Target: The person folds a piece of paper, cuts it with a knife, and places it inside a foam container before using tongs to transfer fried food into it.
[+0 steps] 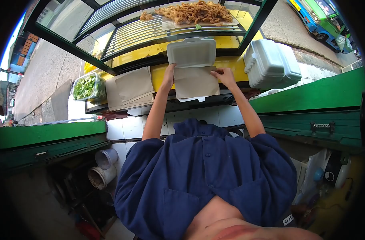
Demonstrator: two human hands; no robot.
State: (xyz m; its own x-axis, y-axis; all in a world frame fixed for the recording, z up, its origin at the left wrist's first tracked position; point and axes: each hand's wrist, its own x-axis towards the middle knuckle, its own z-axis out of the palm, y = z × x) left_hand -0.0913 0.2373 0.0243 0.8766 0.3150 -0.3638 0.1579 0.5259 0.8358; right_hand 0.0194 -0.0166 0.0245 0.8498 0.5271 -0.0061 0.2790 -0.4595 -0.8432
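Note:
An opened white foam takeout box (pixel 191 51) is in front of me on the yellow counter, its lid raised away from me. A brown paper sheet (pixel 197 83) lies over its lower half, and a bit of the white front edge shows below the paper. At the left side, my left hand (pixel 169 76) grips the box near the hinge, with its fingertips partly hidden. My right hand (pixel 224 76) pinches the paper's upper right edge between thumb and finger.
Brown paper sheets (pixel 133 85) and a clear tub of chopped greens (pixel 88 87) are on the left. Stacked foam boxes (pixel 270 64) stand right. Fried pieces (pixel 194 13) lie on a rack inside the framed case (pixel 150 42). White buckets (pixel 100 176) sit low left.

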